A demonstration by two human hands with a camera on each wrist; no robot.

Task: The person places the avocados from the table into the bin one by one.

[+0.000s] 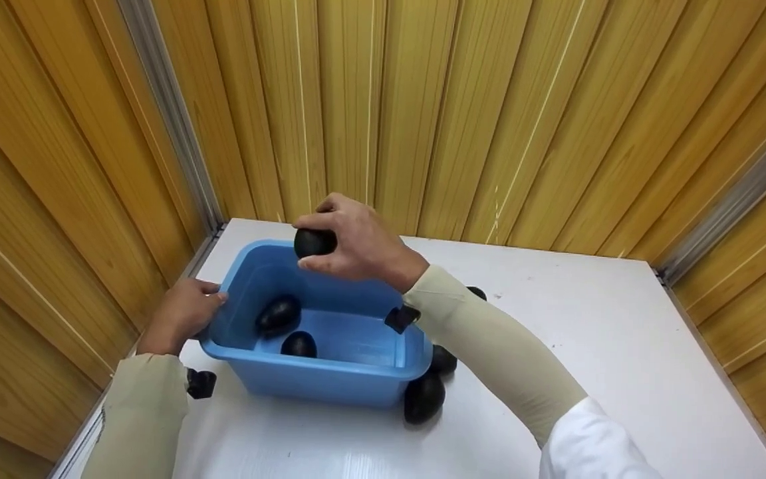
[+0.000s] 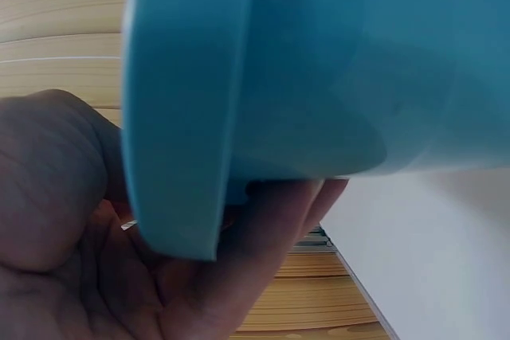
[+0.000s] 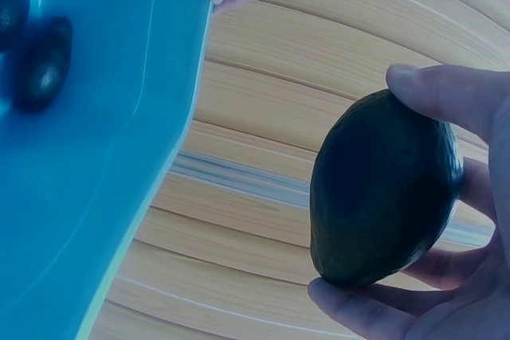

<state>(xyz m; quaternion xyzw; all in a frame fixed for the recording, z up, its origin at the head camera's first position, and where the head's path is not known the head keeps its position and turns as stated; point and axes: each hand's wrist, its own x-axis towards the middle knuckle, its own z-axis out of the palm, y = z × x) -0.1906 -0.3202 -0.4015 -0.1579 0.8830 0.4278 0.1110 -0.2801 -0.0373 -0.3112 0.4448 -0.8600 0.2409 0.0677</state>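
A dark avocado (image 1: 314, 243) is held between the thumb and fingers of my right hand (image 1: 362, 243), above the far rim of a blue plastic tub (image 1: 316, 386). The right wrist view shows this avocado (image 3: 382, 189) whole, gripped at its two sides. My left hand (image 1: 187, 311) grips the tub's left rim, thumb over the edge; in the left wrist view its fingers (image 2: 263, 244) curl under the rim (image 2: 179, 117). Inside the tub, one avocado (image 1: 280, 315) lies by the left wall and another avocado (image 1: 299, 344) near the front wall.
Outside the tub's right end, an avocado (image 1: 425, 398) and a second avocado (image 1: 444, 360) lie on the white table (image 1: 589, 372). Another dark one (image 1: 477, 293) is partly hidden behind my right sleeve. Wood-patterned panel walls (image 1: 416, 120) stand behind and at both sides.
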